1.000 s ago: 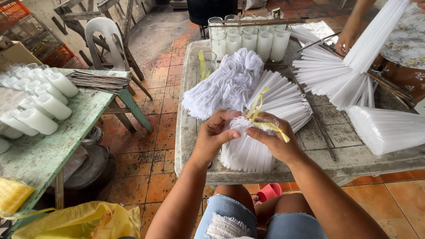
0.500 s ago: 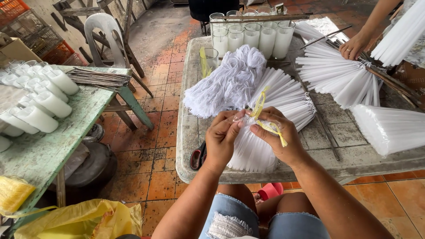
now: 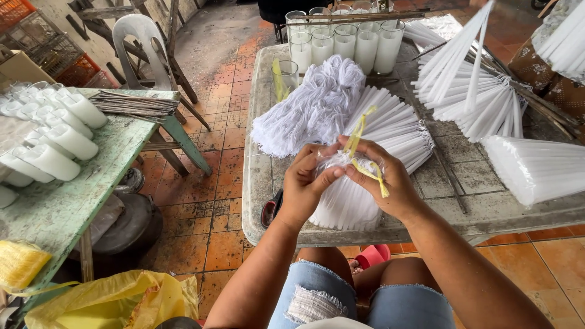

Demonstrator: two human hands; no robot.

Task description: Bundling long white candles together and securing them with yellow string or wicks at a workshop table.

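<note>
While both my hands [image 3: 350, 176] pinch the yellow tie [image 3: 365, 159] around the white candle bundle [image 3: 378, 152] at the table's [image 3: 268, 201] six o'clock edge, a slack grip could spill candles.

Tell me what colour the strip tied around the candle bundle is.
Yellow strip, pinched by both hands, clearest in the head view.

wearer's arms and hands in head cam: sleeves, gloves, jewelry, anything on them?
Both arms are bare from wrist to where the view cuts off; no sleeves show. The left hand and right hand are bare: no gloves, and no rings, watch or bracelets visible. Fingernails look short and unpainted.
</note>
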